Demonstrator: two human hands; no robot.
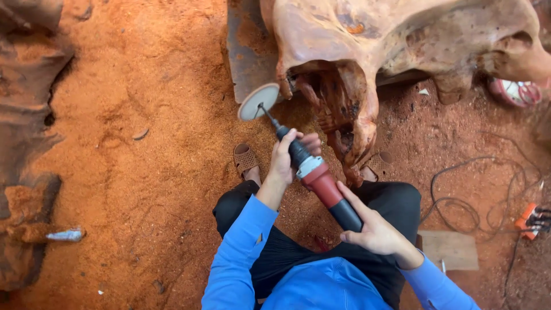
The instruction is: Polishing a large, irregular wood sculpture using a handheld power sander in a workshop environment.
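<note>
I hold a red and black rotary sanding tool [321, 182] with both hands. My left hand [285, 156] grips its black neck near the front. My right hand [370, 227] wraps the black rear handle. A thin shaft carries a round pale sanding disc [258, 101] up to the lower edge of a large reddish carved wood root [396, 40]. The disc sits next to a hollowed, dark cavity [336, 97] in the wood. I am crouched in black trousers and blue sleeves, with brown sandals [245, 159] on the ground.
Orange sawdust [143, 143] covers the ground. Another rough wood piece [26, 143] lies along the left edge. Black cables [470, 189] loop at right near an orange plug block [531, 219]. A flat board [450, 250] lies by my right knee.
</note>
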